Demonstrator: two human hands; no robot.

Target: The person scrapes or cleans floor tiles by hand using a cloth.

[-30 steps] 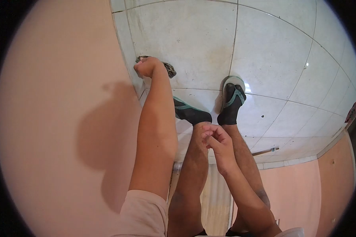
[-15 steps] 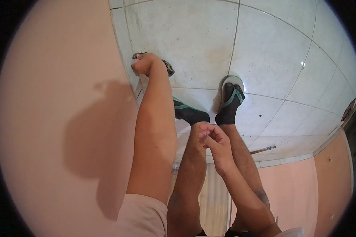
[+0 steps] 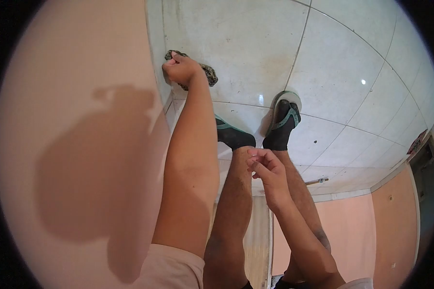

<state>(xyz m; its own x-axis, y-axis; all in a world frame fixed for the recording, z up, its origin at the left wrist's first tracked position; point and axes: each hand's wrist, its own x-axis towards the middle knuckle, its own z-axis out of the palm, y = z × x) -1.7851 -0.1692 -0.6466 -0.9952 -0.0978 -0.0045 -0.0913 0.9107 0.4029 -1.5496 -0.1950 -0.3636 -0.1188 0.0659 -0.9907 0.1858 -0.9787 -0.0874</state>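
My left hand (image 3: 182, 70) is closed on a crumpled dark-patterned cloth (image 3: 209, 75) down where the floor meets the tile skirting. Parts of the cloth stick out on both sides of the hand; the rest is hidden under it. My right hand (image 3: 270, 174) hovers in front of my shins, away from the cloth. Its fingers are loosely curled, with a gap between them and the thumb, and I see nothing in it.
A pink wall (image 3: 91, 62) rises close on the left, edged by tile skirting (image 3: 155, 43). White floor tiles (image 3: 236, 43) carry faint stains and specks. My feet wear dark socks and green-strapped flip-flops (image 3: 288, 115). A thin rod (image 3: 317, 181) lies near the skirting behind my legs.
My left hand has shifted slightly up in view with the cloth, and its wrist has turned. The view has swung a little. My right hand keeps nearly the same pose.
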